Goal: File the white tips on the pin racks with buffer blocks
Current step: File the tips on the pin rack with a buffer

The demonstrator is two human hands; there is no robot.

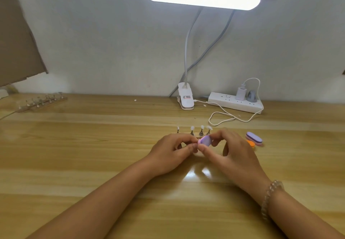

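A pin rack (194,133) with several upright pins bearing white tips (202,127) stands on the wooden table, just behind my hands. My right hand (231,151) pinches a small purple buffer block (261,140) between thumb and fingers. My left hand (172,152) has its fingers curled and pinches something small right at the block's left end; what it holds is hidden by the fingers. Both hands hover low over the table, and they cover the rack's base.
Spare buffer blocks, purple-pink (254,138) and orange (250,143), lie to the right. Another pin rack (43,101) sits far left at the back. A clip lamp (185,98), a power strip (235,102) and a white cable (222,116) occupy the back right.
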